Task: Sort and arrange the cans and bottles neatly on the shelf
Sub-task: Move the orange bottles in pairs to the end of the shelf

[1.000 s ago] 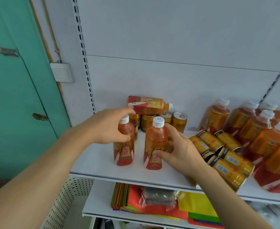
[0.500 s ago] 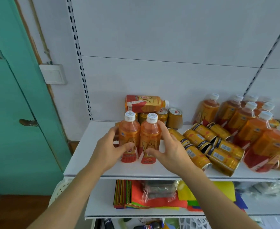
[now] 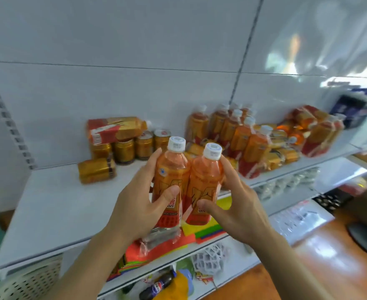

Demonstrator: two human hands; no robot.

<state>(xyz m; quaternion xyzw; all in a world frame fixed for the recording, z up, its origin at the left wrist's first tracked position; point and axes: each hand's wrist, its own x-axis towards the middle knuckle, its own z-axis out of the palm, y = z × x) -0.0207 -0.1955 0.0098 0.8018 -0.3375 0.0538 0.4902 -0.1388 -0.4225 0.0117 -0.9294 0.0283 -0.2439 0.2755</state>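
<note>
I hold two orange bottles with white caps upright, touching, lifted before the shelf [image 3: 55, 204]: my left hand [image 3: 139, 204] grips the left bottle [image 3: 170, 180], my right hand [image 3: 236, 204] the right bottle [image 3: 205, 185].

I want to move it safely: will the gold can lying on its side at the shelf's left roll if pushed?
The gold can is round and on its side, so it probably rolls. It looks like stiff metal, unlikely to crush.
</note>
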